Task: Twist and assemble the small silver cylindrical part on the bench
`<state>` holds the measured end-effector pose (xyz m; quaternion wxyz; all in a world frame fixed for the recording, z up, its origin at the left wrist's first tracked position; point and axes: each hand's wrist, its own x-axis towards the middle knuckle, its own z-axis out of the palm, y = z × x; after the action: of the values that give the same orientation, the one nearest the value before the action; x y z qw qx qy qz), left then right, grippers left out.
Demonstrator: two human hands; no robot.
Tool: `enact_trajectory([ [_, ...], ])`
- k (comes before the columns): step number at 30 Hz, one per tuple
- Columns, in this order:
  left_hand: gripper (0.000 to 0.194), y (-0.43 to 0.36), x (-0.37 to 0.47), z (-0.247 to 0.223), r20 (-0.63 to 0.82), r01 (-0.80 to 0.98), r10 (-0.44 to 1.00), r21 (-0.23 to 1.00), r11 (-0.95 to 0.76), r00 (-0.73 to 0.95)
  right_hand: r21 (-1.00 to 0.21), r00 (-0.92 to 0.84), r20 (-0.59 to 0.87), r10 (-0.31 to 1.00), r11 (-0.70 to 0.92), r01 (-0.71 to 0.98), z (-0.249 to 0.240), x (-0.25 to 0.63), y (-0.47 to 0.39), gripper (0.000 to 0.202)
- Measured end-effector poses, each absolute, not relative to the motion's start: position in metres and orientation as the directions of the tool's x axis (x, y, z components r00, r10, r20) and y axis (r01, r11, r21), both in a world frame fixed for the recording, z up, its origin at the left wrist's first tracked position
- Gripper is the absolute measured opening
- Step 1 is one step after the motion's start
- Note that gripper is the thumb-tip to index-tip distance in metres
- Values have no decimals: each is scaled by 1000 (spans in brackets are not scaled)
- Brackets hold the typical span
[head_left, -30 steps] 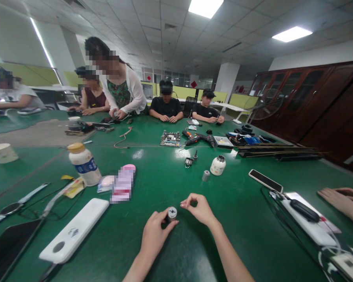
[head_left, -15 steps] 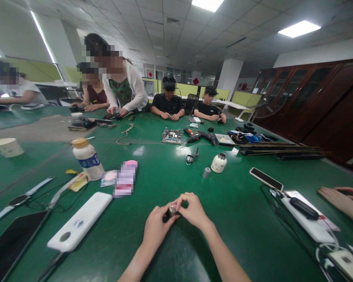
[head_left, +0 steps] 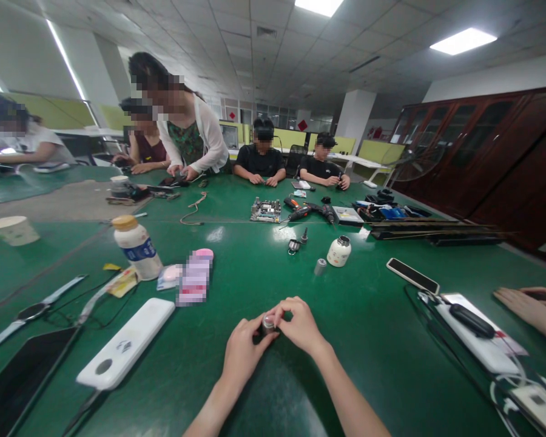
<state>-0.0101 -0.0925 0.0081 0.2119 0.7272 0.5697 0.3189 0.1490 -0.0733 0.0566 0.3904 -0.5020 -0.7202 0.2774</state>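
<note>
A small round cylinder (head_left: 268, 325), silvery on top and dark on its side, sits between my two hands just above or on the green table (head_left: 264, 273); I cannot tell if it touches. My left hand (head_left: 244, 347) grips its side with thumb and fingers. The bent fingers of my right hand (head_left: 296, 320) press at its upper edge, thumb and index finger together. What the thing is exactly is too small to make out. Beyond my hands stand a grey metal cylinder (head_left: 320, 266) and a white bottle (head_left: 339, 251) with a printed pattern and no lid.
At left lie a white power bank (head_left: 127, 343), a tablet (head_left: 22, 376), a watch (head_left: 33, 311) and a capped bottle (head_left: 136, 249). Right are a phone (head_left: 412, 276), cables and another person's hand (head_left: 521, 306). Ahead lie a circuit board (head_left: 266, 210) and power drills (head_left: 316, 212).
</note>
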Motion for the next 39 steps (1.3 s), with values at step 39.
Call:
enact_trajectory([
  [39,31,-92,-11,1,242,700,961,662,-267,137,-713,-178,271,946,322,623,64,145,-76,17],
])
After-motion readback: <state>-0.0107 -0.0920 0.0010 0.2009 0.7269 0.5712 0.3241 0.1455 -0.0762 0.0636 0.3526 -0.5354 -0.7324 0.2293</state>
